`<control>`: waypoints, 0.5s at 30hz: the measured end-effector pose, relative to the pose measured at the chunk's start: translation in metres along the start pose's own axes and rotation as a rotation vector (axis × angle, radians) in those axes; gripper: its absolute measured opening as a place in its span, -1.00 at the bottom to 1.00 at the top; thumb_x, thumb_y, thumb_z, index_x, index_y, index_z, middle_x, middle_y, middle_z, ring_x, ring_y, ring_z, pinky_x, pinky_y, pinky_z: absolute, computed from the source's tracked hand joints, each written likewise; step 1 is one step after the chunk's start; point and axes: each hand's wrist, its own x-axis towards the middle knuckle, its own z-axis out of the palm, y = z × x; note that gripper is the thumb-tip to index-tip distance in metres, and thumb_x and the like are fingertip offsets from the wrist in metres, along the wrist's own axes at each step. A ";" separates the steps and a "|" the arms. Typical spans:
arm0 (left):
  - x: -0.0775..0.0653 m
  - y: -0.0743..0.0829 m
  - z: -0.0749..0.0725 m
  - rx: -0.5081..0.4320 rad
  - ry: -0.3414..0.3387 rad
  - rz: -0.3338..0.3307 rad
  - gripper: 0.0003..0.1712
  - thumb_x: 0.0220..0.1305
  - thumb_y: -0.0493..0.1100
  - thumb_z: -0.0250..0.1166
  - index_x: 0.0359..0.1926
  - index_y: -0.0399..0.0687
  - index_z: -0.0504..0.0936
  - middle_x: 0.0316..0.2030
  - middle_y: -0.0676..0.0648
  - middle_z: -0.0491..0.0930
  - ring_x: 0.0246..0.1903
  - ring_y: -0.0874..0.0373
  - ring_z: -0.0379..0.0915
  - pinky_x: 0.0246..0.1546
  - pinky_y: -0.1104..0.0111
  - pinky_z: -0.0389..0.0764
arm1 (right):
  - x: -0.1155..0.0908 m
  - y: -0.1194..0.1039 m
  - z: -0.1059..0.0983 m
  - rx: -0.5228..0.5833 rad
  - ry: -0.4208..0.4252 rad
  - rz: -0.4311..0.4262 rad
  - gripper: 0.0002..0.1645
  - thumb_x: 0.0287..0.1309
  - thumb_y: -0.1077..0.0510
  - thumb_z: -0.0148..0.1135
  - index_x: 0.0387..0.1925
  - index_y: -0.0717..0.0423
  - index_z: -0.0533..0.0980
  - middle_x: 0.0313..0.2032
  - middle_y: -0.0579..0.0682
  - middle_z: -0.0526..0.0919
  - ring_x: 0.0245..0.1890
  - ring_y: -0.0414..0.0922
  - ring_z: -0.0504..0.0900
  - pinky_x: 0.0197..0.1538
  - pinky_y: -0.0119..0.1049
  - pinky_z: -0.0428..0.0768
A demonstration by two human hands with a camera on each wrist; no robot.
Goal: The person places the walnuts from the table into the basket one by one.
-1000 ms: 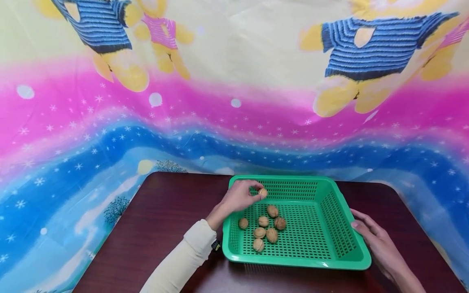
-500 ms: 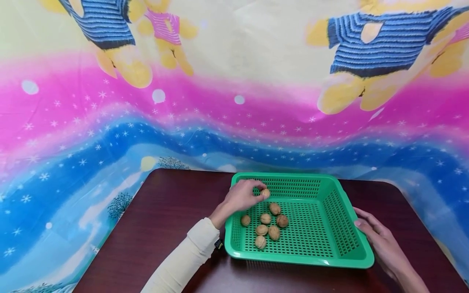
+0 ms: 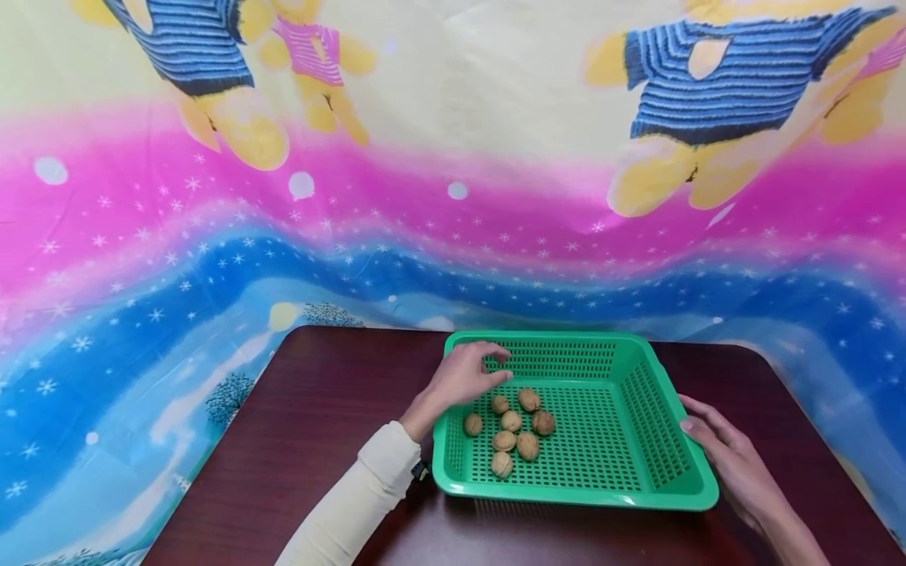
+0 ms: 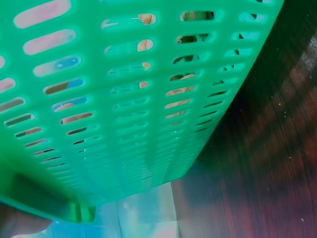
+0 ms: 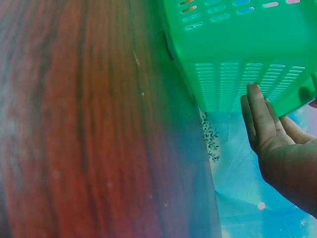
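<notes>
My left hand (image 3: 470, 375) reaches over the left side of a green plastic basket (image 3: 609, 498), its thumb and forefinger parted with nothing between them. Below it, several walnuts (image 3: 527, 446) lie grouped on the left part of the basket floor, one walnut (image 3: 500, 405) just under the fingers. At the basket's right side, my right hand (image 3: 736, 460) holds the rim with the thumb at the edge. In the right wrist view its fingers (image 5: 260, 111) extend along the outside of the slotted wall. The left wrist view shows mostly the basket's outer wall (image 4: 163, 99).
The basket stands on a dark reddish-brown table (image 3: 318, 401) with rounded far corners. Directly behind the table hangs a cloth (image 3: 453, 259) printed with bears, snowflakes and blue and pink bands.
The walnut that my left thumb and forefinger pinched has been let go and lies among the others. Those fingers have spread apart. My right hand stays at the basket's right rim.
</notes>
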 end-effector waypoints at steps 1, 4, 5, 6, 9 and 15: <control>0.000 -0.001 -0.001 -0.024 0.007 0.002 -0.59 0.50 0.03 0.40 0.28 0.09 0.73 0.13 -0.04 0.77 -0.62 0.24 0.41 -0.55 0.38 0.41 | 0.000 0.000 0.000 -0.001 0.002 -0.005 -0.25 0.75 -0.06 -0.09 0.74 -0.01 -0.03 0.08 -0.64 0.58 0.01 -0.42 0.74 -0.07 -0.26 0.76; -0.003 -0.002 -0.005 -0.100 0.046 0.019 -0.59 0.52 0.03 0.39 0.29 0.08 0.72 0.12 -0.06 0.76 -0.51 0.22 0.50 -0.49 0.38 0.45 | 0.001 -0.001 0.000 0.000 0.005 -0.013 -0.26 0.75 -0.04 -0.09 0.73 0.01 -0.02 0.08 -0.63 0.58 0.01 -0.42 0.74 -0.08 -0.26 0.76; -0.004 -0.003 -0.007 -0.118 0.065 0.027 -0.59 0.52 0.03 0.39 0.29 0.08 0.72 0.12 -0.07 0.76 -0.45 0.23 0.53 -0.46 0.38 0.47 | 0.001 -0.001 0.001 -0.002 0.007 -0.016 -0.26 0.75 -0.04 -0.09 0.73 0.01 -0.01 0.08 -0.64 0.58 0.01 -0.42 0.73 -0.08 -0.27 0.76; -0.006 -0.004 -0.010 -0.134 0.087 0.033 -0.59 0.52 0.03 0.39 0.29 0.08 0.72 0.12 -0.07 0.76 -0.40 0.23 0.55 -0.44 0.38 0.48 | 0.002 -0.001 0.001 -0.006 0.009 -0.019 -0.26 0.75 -0.04 -0.09 0.73 0.02 -0.01 0.08 -0.63 0.58 0.01 -0.43 0.73 -0.08 -0.28 0.76; -0.013 -0.006 -0.022 -0.153 0.153 0.045 -0.59 0.49 0.03 0.42 0.27 0.08 0.73 0.08 -0.03 0.77 -0.31 0.24 0.58 -0.41 0.37 0.51 | 0.002 -0.002 0.001 -0.018 0.011 -0.023 -0.26 0.75 -0.04 -0.09 0.73 0.04 -0.02 0.08 -0.63 0.57 0.02 -0.44 0.72 -0.07 -0.28 0.75; -0.036 -0.019 -0.051 -0.159 0.227 -0.022 -0.56 0.47 0.01 0.45 0.26 0.00 0.73 -0.20 -0.05 0.73 -0.40 0.17 0.55 -0.45 0.36 0.48 | -0.001 -0.003 -0.001 -0.001 0.001 0.010 -0.22 0.74 -0.11 -0.08 0.75 -0.03 -0.04 0.08 -0.65 0.56 0.03 -0.45 0.72 -0.05 -0.24 0.77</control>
